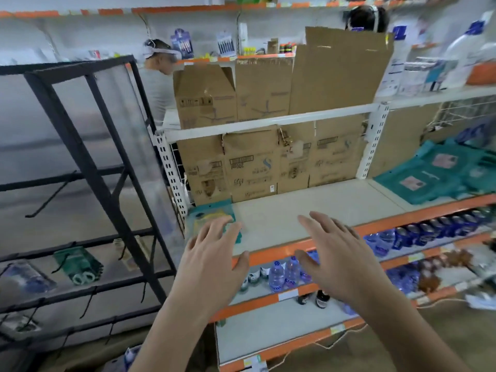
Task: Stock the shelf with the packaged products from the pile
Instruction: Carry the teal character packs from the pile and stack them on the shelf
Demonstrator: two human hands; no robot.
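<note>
Packet [206,212] number one lies flat at the far left end of the shelf [308,208], at about 10 o'clock from your hands. It is tucked into the corner, I judge so the row can build rightward from it. Your left hand [214,253] is spread wide with straight fingers over its near edge and grips nothing. Whether the fingertips press the packet or hover just above it I cannot tell. Your right hand [335,253] is equally wide and empty, above the orange front lip at 1 o'clock. The pile [440,175] of teal packets sits at 2 o'clock, well apart in the next bay. Cardboard [255,162] lines the back, likely to stop stock slipping through. By my reading, most of the pile is not yet shelved.
</note>
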